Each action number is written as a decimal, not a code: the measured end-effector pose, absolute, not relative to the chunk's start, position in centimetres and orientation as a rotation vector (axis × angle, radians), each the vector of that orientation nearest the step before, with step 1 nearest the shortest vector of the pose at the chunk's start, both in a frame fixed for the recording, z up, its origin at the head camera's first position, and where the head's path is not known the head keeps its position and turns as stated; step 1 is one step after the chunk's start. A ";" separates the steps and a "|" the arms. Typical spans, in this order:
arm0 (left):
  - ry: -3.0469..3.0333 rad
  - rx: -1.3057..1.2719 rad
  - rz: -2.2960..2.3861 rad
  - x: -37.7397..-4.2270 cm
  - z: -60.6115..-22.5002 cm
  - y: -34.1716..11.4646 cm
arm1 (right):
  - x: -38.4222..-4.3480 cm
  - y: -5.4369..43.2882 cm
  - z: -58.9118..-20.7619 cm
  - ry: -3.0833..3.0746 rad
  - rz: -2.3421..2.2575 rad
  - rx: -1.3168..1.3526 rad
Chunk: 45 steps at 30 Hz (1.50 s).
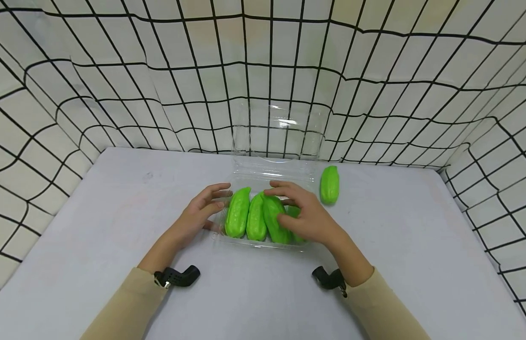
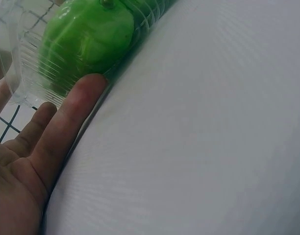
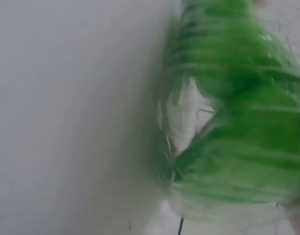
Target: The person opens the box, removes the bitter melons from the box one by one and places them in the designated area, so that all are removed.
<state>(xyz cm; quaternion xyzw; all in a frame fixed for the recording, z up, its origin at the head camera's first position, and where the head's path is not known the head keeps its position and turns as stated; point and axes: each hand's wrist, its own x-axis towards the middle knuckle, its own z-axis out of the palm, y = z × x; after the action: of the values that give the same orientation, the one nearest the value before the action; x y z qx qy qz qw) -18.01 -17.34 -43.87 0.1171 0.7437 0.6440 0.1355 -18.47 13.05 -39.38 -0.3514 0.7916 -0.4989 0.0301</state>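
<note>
Several glossy green gourd-shaped fruits stand side by side in a clear plastic clamshell box (image 1: 263, 243), its lid (image 1: 284, 127) raised at the back. My left hand (image 1: 202, 208) rests along the box's left end, fingers fairly straight against the ribbed wall. In the left wrist view, a fingertip (image 2: 91, 84) touches the wall beside a green fruit (image 2: 88, 36). With thumb and fingers, my right hand (image 1: 303, 210) holds a leaning green fruit (image 1: 273, 219) inside the box. Another green fruit (image 1: 294, 211) is partly hidden beneath this hand. The right wrist view is blurred.
One more green fruit (image 1: 329, 185) lies outside, to the right of the box, on the white tabletop (image 1: 394, 226). A black grid net (image 1: 284, 66) over white walls surrounds the back and sides. A black wrist camera (image 1: 182, 276) sits on each wrist.
</note>
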 end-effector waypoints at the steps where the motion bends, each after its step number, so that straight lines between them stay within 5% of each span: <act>1: 2.153 0.343 1.866 -18.0 -43.9 -17.3 | -18.5 13.2 -39.3 2.405 -1.559 -1.088; 30: 2.148 0.332 1.870 -18.0 -43.7 -17.2 | -18.4 13.3 -38.3 2.555 -1.567 -0.973; 45: 2.156 0.330 1.865 -18.1 -44.1 -17.2 | -18.6 14.3 -38.3 2.241 -1.417 -1.185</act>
<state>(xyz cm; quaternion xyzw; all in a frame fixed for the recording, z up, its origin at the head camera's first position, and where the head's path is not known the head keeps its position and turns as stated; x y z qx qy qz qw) -18.13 -17.25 -44.08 0.1139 0.7443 0.6439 0.1357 -18.61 14.34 -38.34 -0.4052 0.7663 -0.4843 0.1183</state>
